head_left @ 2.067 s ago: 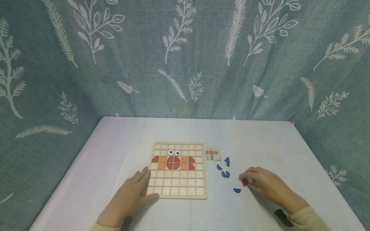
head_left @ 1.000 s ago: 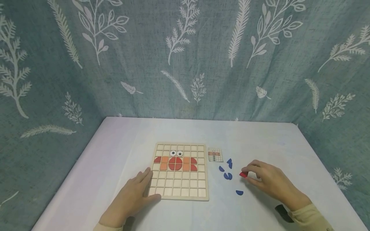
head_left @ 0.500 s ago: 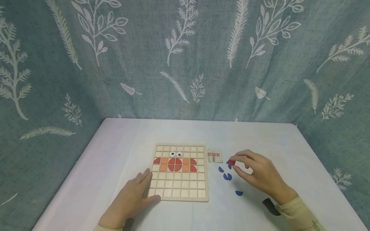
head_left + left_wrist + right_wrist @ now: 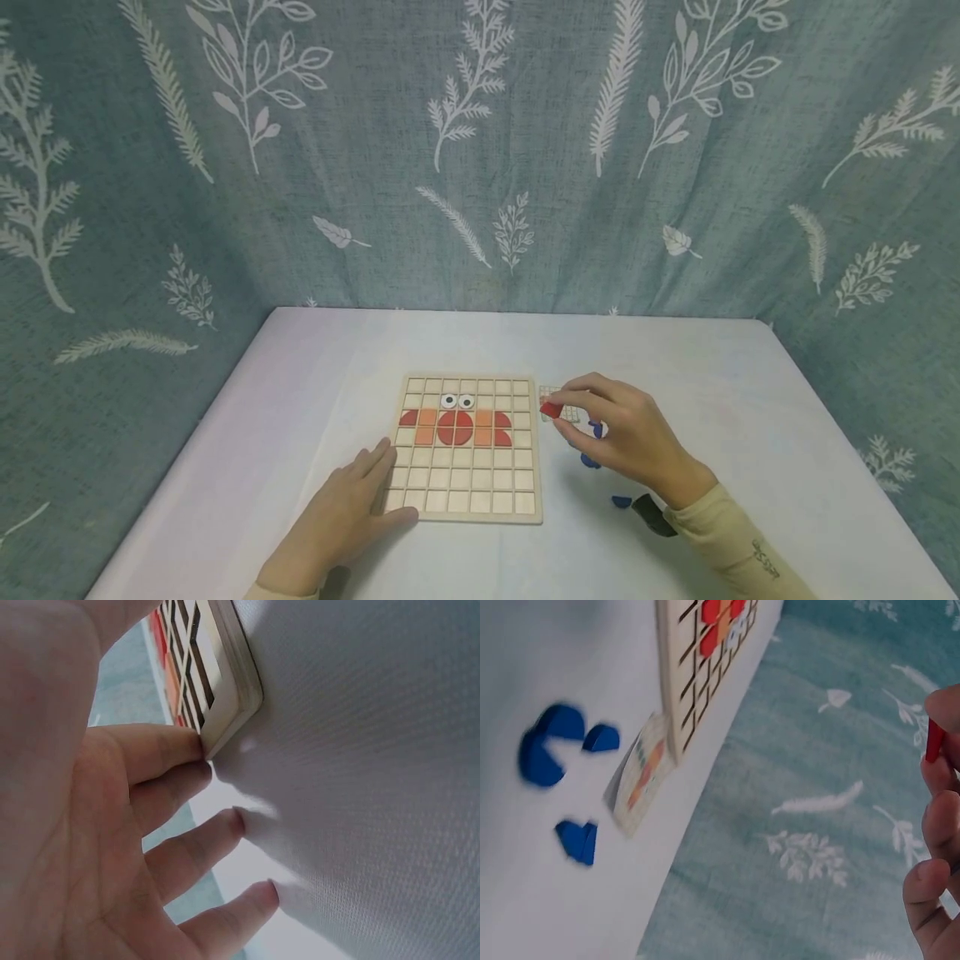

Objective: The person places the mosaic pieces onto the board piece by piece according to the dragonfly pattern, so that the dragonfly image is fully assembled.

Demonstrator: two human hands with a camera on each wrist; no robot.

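Note:
My right hand (image 4: 626, 429) pinches a small red tile (image 4: 552, 409) between thumb and fingers, held above the table beside the board's right edge. In the right wrist view the red tile (image 4: 934, 741) shows edge-on at the fingertips. The wooden grid board (image 4: 537, 475) lies flat, with red and orange tiles (image 4: 454, 427) and two eye tiles (image 4: 457, 401) set in its upper cells. My left hand (image 4: 337, 508) rests at the board's lower left, its fingers extended. In the left wrist view, fingertips touch the board's edge (image 4: 236, 712).
A small pattern card (image 4: 639, 780) lies right of the board, partly covered by my right hand in the head view. Several blue half-round tiles (image 4: 544, 754) lie near it, and one blue tile (image 4: 622, 502) sits closer to me. A patterned curtain (image 4: 480, 167) surrounds the white table (image 4: 337, 350).
My right hand has lifted the red tile and carried it left and away from me, past the blue tiles to the board's right side. The left hand stays on the board.

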